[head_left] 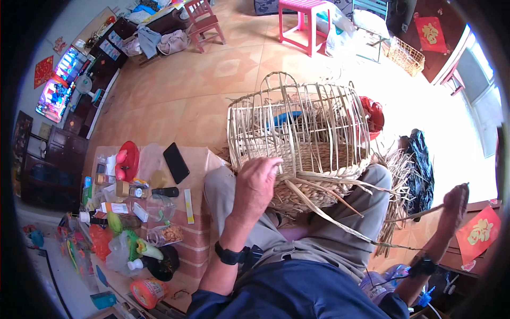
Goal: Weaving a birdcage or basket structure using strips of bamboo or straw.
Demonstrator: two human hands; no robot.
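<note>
A half-woven straw basket (324,154) rests across my knees, its lower wall densely braided and its upper part an open lattice of thin rods. At its near left side, my left hand (256,183) is closed in a pinch against the lattice; what lies between the fingertips is hidden. Out to the far right, my right hand (455,208) is closed round the end of a thin straw strand (419,213). Other long loose strands (340,213) trail from the basket's near edge over my lap. Inside the basket a blue object (285,118) shows through the rods.
Dry straw (390,212) and a black plastic bag (419,173) lie on the floor at the right. A red bag (373,117) sits behind the basket. To my left stands a cluttered table (197,228) with a phone (176,162), jars and vegetables. A pink stool (304,21) stands farther off.
</note>
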